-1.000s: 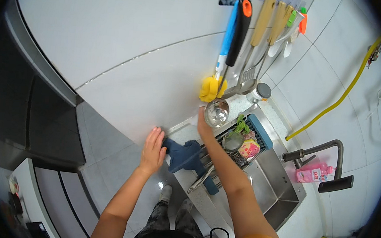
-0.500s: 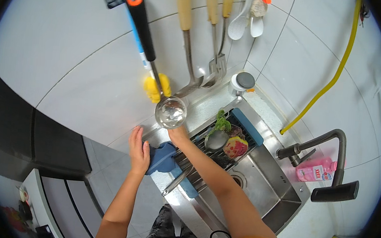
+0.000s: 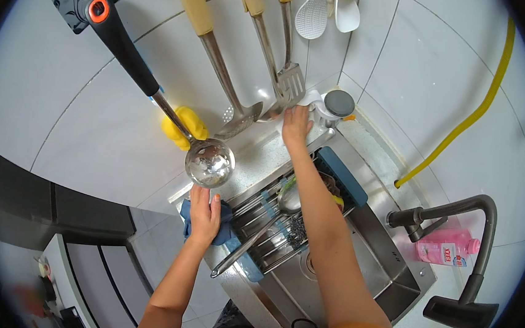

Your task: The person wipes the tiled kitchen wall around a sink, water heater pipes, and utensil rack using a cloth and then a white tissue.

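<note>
My left hand (image 3: 204, 218) rests by a crumpled blue cloth (image 3: 223, 221) at the sink's left corner, fingers stretched out just below the bowl of a hanging ladle (image 3: 210, 163). My right hand (image 3: 296, 128) reaches over the sink to the back ledge. Its fingers look stretched out, beneath a hanging slotted spatula (image 3: 291, 85) and beside a jar with a grey lid (image 3: 339, 103). I see nothing held in it. Under my right forearm, a long-handled metal spoon (image 3: 245, 247) lies across a drying rack (image 3: 265, 210); the forearm hides part of the rack's contents.
A steel sink (image 3: 373, 259) has a dark tap (image 3: 456, 210) at its right, with a pink bottle (image 3: 447, 246) behind. More utensils (image 3: 220, 68) hang on the tiled wall, near yellow gloves or cloth (image 3: 184, 127). A yellow hose (image 3: 473, 113) runs down the right wall.
My right hand has moved from near the ladle's bowl toward the jar, its forearm now covering much of the rack's contents. My left hand stays by the cloth. The view has shifted.
</note>
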`<state>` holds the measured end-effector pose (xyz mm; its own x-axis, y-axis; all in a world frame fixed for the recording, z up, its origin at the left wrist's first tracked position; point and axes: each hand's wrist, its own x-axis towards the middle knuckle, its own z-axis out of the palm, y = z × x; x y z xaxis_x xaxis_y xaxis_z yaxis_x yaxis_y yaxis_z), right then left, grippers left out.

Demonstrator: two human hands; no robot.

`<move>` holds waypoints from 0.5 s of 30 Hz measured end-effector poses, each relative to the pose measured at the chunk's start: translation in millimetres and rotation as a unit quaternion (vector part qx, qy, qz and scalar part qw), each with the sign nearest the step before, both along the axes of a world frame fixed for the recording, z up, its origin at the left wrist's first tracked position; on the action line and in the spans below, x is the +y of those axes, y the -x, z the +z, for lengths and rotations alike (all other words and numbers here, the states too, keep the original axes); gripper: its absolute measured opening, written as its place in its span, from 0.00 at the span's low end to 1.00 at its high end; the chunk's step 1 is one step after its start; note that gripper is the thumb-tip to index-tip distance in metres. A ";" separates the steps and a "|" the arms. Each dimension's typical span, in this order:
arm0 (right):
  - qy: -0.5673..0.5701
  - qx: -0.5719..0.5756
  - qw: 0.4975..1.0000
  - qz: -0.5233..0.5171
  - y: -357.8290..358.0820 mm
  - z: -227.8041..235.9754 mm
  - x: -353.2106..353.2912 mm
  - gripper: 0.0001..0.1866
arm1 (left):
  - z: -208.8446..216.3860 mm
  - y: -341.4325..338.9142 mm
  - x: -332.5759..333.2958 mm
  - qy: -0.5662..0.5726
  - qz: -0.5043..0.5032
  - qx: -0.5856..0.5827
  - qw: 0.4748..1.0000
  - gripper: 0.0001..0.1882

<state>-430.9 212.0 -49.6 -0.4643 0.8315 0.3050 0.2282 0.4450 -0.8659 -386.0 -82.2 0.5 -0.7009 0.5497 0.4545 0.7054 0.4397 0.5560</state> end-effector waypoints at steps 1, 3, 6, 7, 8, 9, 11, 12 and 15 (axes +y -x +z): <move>-0.001 -0.047 0.999 0.027 2.1 -7.2 2.3 0.22 | -0.3 -1.5 4.4 -0.005 -0.008 -0.001 1.000 0.20; -0.001 -0.139 0.987 0.083 10.5 -32.1 -12.9 0.22 | 2.2 -3.9 9.5 -0.013 -0.019 -0.001 1.000 0.20; -0.009 -0.083 0.983 0.161 -13.2 -11.1 -100.7 0.20 | 2.5 -3.6 1.9 -0.019 -0.024 -0.004 1.000 0.21; -0.010 -0.102 0.973 0.205 -23.4 -5.8 -115.0 0.20 | 1.8 -2.5 1.6 -0.023 -0.028 -0.005 0.999 0.21; -0.043 -0.089 0.976 0.192 -27.5 -9.5 -116.4 0.20 | 2.7 -1.2 2.9 -0.025 -0.031 -0.002 0.999 0.21; -0.073 -0.075 0.977 0.183 -30.3 -7.5 -121.9 0.21 | 3.9 0.0 -1.2 -0.022 -0.029 0.000 0.999 0.21; -0.043 -0.172 0.964 0.199 -25.0 2.1 -111.0 0.26 | 5.4 2.9 -8.7 -0.023 -0.023 0.003 0.999 0.21; -0.141 -0.123 0.976 0.110 -20.6 -21.1 -93.5 0.27 | 5.4 4.3 -7.8 -0.029 -0.026 0.004 0.999 0.20; -0.057 -0.098 0.993 0.033 -0.9 -38.0 -16.5 0.17 | 7.9 6.5 -14.0 -0.035 -0.026 -0.009 0.999 0.20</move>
